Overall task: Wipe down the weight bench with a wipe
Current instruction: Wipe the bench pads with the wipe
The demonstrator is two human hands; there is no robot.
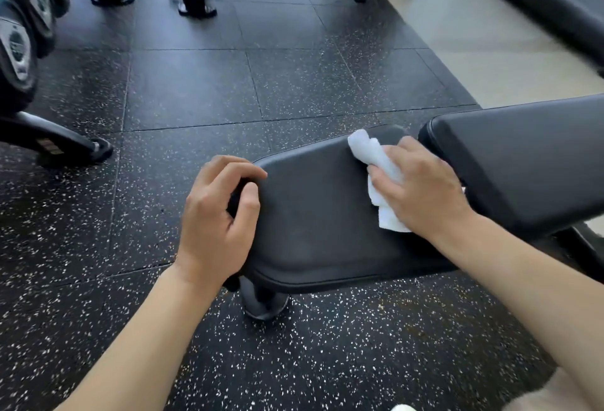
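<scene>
Biggest thing here is the black rubber floor (202,90) with white speckles, which covers most of the view and gives way to a pale floor (483,51) at the upper right. A rack of dumbbells (19,35) sits at the far left edge, pretty blurry.

The weight bench (327,214) runs from the middle out to the right, all black padding. Its seat pad is closest, and the back pad (523,162) sits just beside it on the right, with a narrow gap between them.

The left hand (215,221) is curled over the rounded near end of the seat pad, fingers wrapped round the edge and thumb on top, so it's gripping the bench. The right hand (421,188) is palm down on the seat pad near that gap, fingers bent around a scrunched white wipe (376,169) and pressing it onto the padding. The wipe pokes out past the fingertips and below the palm.
</scene>
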